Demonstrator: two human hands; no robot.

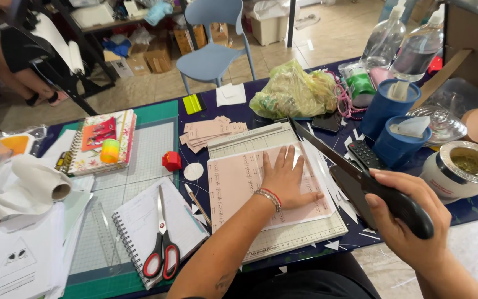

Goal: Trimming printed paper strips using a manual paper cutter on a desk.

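Left hand [286,178] flat on pink sheet [239,182] on paper cutter [283,238], right hand [410,221] gripping raised blade handle [405,207], scissors [161,243] on notebook [139,221]

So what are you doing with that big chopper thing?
A person is working at a paper cutter. Their left hand lies flat on a pink sheet on the cutter's board. Their right hand grips the black handle of the cutter's blade arm, which is lifted up. A pile of small pink slips lies behind the board, and red-handled scissors rest on a notebook to the left.
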